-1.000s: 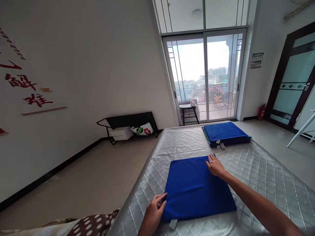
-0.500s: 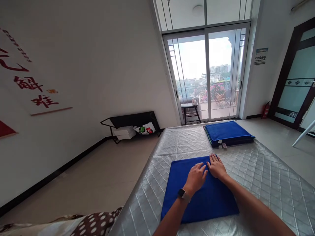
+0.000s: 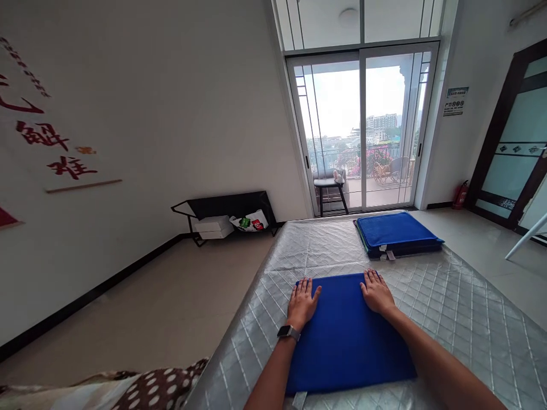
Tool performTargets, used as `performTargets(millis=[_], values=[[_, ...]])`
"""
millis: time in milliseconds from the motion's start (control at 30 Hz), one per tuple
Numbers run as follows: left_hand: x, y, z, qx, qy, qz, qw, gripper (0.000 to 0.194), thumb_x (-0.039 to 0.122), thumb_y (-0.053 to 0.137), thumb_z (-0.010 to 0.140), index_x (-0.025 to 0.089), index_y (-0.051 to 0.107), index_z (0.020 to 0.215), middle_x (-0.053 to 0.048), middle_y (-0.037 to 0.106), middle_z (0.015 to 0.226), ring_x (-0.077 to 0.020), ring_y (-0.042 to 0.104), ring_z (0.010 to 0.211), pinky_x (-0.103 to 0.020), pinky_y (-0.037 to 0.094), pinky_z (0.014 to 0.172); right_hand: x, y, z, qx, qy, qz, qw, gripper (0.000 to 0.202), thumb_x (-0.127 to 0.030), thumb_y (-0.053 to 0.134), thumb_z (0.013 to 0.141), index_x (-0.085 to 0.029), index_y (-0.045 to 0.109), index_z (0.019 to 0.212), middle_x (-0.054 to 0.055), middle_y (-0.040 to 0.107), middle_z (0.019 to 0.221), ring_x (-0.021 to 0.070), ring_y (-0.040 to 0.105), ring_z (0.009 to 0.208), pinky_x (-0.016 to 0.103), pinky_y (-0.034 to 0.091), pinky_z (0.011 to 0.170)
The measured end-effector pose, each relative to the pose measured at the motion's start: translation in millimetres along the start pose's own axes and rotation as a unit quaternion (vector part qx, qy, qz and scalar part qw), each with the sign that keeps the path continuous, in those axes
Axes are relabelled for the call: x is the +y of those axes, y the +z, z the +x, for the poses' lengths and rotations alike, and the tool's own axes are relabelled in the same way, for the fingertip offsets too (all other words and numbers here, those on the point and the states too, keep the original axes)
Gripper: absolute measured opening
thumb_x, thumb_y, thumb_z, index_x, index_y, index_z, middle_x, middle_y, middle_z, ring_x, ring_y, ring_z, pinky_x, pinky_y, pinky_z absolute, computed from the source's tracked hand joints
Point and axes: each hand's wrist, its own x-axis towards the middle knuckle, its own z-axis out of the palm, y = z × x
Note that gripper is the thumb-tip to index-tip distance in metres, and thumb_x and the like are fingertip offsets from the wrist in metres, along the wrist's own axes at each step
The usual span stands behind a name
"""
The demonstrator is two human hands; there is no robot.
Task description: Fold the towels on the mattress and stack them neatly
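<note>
A flat blue cloth piece [image 3: 346, 336] lies on the silver quilted surface [image 3: 453, 307]. My left hand [image 3: 302, 303], with a watch on its wrist, rests palm down on the cloth's far left corner, fingers spread. On the far right corner lies my right hand [image 3: 376, 290], flat with its fingers stretched out. Neither hand grips anything. A pale tag [image 3: 299, 400] sticks out at the cloth's near left edge. Farther back is a stack of folded blue pieces [image 3: 395, 229] with small white tags at its front.
Brown dotted fabric [image 3: 158, 390] lies at the lower left. A low black rack [image 3: 226, 208] with white boxes stands by the left wall. Behind the surface are a stool [image 3: 328, 184] and a sliding glass door [image 3: 329, 125]; a fire extinguisher [image 3: 460, 195] is at right.
My left hand has moved left, from near my right hand to the cloth's far left corner. My right hand has stayed at its corner. The near left tag has come into sight.
</note>
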Motion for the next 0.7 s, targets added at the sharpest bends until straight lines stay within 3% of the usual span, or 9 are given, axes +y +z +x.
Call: performTargets(millis=[133,433,700], values=[[-27.3,-1.4,1.0,-0.006,-0.025,0.001,1.000,0.073,0.055,0.021,0.100,0.005,0.032,0.153,-0.016,0.029,0.161,-0.0261,0.024,0.150,-0.041,0.022,0.122,-1.5,-7.0,-1.9,-0.018,0.006,0.002,1.000,0.061,-0.038,0.026,0.102,-0.008,0.030,0.155,0.014,0.029,0.161,0.0216,0.018,0.151,0.039,0.016,0.122],[-29.2,9.9,2.6,0.031,-0.014,-0.003,0.999,0.071,0.052,0.024,0.100,0.004,0.036,0.150,-0.019,0.034,0.157,-0.0277,0.030,0.148,-0.044,0.026,0.119,4.1,-12.4,-3.1,-0.047,0.037,0.026,0.998,0.064,-0.036,0.027,0.101,-0.003,0.026,0.155,0.015,0.024,0.162,0.0218,0.018,0.151,0.038,0.017,0.122],[-31.3,8.1,2.3,0.019,-0.003,-0.002,1.000,0.069,0.051,0.027,0.100,0.004,0.036,0.150,-0.020,0.034,0.157,-0.0287,0.029,0.148,-0.045,0.028,0.119,14.3,-8.0,4.7,-0.021,0.021,0.028,0.999,0.058,-0.031,0.028,0.100,-0.007,0.036,0.152,0.015,0.035,0.158,0.0236,0.028,0.148,0.042,0.023,0.119]])
